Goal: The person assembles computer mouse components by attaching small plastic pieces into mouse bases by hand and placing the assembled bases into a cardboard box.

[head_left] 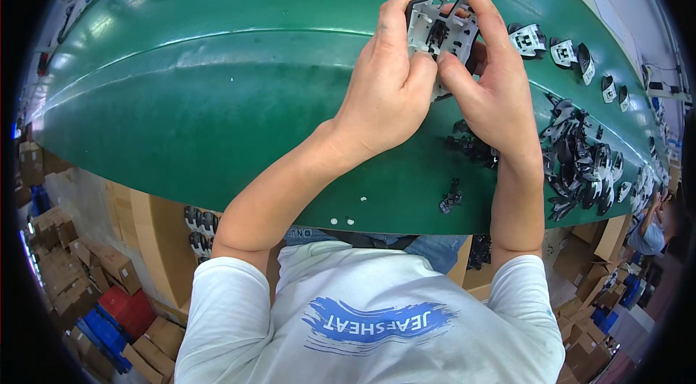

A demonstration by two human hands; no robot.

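Observation:
Between my two hands, above the green table, is a white-and-black plastic housing (429,18) with its hollow inner side showing. My left hand (384,76) grips its left edge, the thumb pressed against the lower inside. Around the right side wraps my right hand (493,68), its thumb next to the left one and the index finger stretched up past the top edge. Small black parts (438,34) sit inside the housing near both thumbs. Whether a small piece lies under the thumb tips cannot be seen.
Black plastic parts (475,146) lie below my hands, with one piece (451,197) apart. A larger heap (576,148) is to the right. White-and-black housings (528,40) line the far right. Tiny white pieces (350,222) lie near the front edge. Cardboard boxes (163,239) stand below; a person (647,228) sits far right.

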